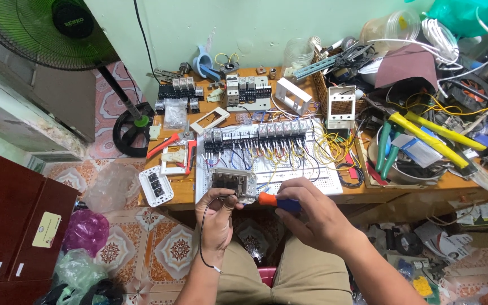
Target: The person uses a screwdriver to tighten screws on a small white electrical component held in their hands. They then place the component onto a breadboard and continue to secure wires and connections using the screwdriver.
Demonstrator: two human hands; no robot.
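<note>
Orange-handled screwdriver (271, 200) in right hand's (312, 217) grip meets left-held (217, 217) switch module (231, 184) (just off the bench edge (368, 195)).

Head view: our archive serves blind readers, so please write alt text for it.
The left hand holds a small clear-framed switch module while the right hand drives an orange-and-blue screwdriver into it. Beyond them, a cluttered wooden workbench carries a white perforated panel with wired breakers and yellow-handled cutters.
</note>
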